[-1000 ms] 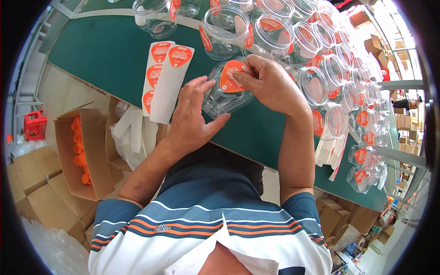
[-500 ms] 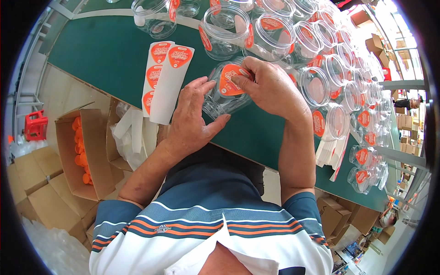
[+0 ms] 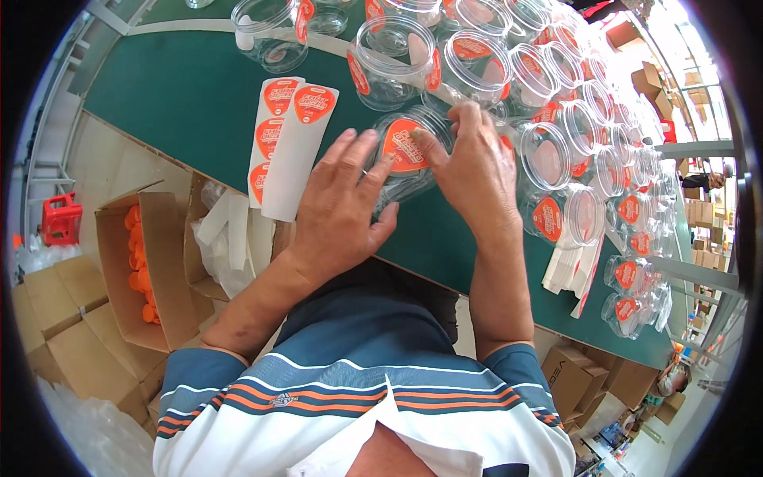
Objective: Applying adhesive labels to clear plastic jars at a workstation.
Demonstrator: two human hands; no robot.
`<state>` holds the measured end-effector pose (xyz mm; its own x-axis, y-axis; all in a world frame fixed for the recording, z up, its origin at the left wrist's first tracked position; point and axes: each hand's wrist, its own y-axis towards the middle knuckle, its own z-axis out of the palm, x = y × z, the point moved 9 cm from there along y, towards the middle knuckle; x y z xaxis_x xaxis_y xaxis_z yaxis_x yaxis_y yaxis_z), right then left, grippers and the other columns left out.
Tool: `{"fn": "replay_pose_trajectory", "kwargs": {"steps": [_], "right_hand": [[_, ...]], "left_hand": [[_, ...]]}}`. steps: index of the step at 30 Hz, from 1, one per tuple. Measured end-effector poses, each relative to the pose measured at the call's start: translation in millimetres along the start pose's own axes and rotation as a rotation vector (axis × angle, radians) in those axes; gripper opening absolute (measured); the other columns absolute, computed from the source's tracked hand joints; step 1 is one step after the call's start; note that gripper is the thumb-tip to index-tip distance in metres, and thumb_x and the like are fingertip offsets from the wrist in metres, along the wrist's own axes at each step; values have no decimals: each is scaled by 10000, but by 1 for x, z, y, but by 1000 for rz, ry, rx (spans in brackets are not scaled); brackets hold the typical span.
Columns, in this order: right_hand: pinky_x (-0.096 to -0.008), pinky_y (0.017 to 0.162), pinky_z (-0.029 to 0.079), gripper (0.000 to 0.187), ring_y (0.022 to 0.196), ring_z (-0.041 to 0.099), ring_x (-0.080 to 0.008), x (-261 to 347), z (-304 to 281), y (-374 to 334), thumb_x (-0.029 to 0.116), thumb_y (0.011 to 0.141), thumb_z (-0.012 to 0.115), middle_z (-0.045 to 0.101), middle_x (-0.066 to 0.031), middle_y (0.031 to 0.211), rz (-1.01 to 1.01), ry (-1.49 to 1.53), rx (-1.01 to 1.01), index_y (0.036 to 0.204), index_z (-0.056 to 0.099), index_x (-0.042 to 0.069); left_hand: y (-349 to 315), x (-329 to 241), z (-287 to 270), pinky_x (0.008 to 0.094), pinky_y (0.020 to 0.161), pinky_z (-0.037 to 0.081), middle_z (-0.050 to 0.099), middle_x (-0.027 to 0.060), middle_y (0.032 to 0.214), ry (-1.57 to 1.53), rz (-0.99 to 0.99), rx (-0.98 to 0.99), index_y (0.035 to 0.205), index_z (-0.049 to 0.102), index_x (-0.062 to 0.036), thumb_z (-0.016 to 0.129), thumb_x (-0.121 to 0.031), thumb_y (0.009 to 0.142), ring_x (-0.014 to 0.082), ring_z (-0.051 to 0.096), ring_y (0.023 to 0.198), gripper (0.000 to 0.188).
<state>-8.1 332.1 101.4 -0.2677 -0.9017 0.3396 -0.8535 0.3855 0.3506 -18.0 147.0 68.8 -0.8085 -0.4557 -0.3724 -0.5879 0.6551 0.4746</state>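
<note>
A clear plastic jar (image 3: 404,189) lies tilted on the green table between my hands, with an orange heart-like sticker (image 3: 403,146) on its upper side. My left hand (image 3: 338,208) rests along the jar's left side, fingertips at the sticker's edge and thumb lower down. From the other side my right hand (image 3: 477,171) grips the jar, its thumb on the sticker and its fingers curled over the wall. Left of the jar lie a sticker strip (image 3: 268,139) and a mostly bare backing strip (image 3: 296,163) that carries one orange sticker at its top.
Many open jars (image 3: 389,63) with orange stickers crowd the back and right of the green table (image 3: 179,95). White paper strips (image 3: 566,272) lie at the right. Beside the table stand a carton (image 3: 167,278) of orange lids (image 3: 139,262) and a red stool (image 3: 61,219).
My right hand has shifted from pinching the sticker's upper right edge to gripping the jar's right side, thumb on the sticker. My left hand has moved right, closer over the jar.
</note>
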Motion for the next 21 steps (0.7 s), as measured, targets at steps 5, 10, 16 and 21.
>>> {"fn": "replay_pose_trajectory", "kwargs": {"steps": [5, 10, 16, 21], "right_hand": [[-463, 701, 595, 196, 742, 751, -363, -17, 18, -7, 204, 1048, 732, 794, -129, 893, 175, 233, 121, 1137, 677, 38], [-441, 671, 572, 169, 701, 717, -340, -25, 13, -18, 158, 1066, 704, 775, -98, 859, 58, 444, -37, 1175, 693, 29], [-439, 682, 566, 203, 722, 719, -325, -36, 22, -39, 170, 1068, 711, 778, -82, 881, 17, 645, 43, 1194, 701, 10], [-339, 709, 552, 222, 748, 682, -201, -12, 19, -32, 162, 1068, 725, 769, -105, 922, 281, 900, 451, 1214, 718, -4]], "left_hand": [[28, -27, 30, 463, 1159, 499, 450, 165, 1754, 316, 141, 128, 1667, 528, -121, 886, -207, 855, 423, 452, 1590, 892], [43, -26, 35, 475, 1126, 543, 495, 163, 1728, 324, 126, 122, 1617, 575, -70, 852, -223, 873, 414, 485, 1552, 809], [23, 25, 18, 445, 1160, 492, 540, 151, 1697, -648, -240, 321, 1701, 476, -85, 863, -273, 917, 351, 555, 1505, 894], [-1, 79, 10, 436, 1134, 527, 596, 182, 1606, -701, -493, 330, 1586, 578, -2, 850, -355, 978, 333, 656, 1350, 754]]}}
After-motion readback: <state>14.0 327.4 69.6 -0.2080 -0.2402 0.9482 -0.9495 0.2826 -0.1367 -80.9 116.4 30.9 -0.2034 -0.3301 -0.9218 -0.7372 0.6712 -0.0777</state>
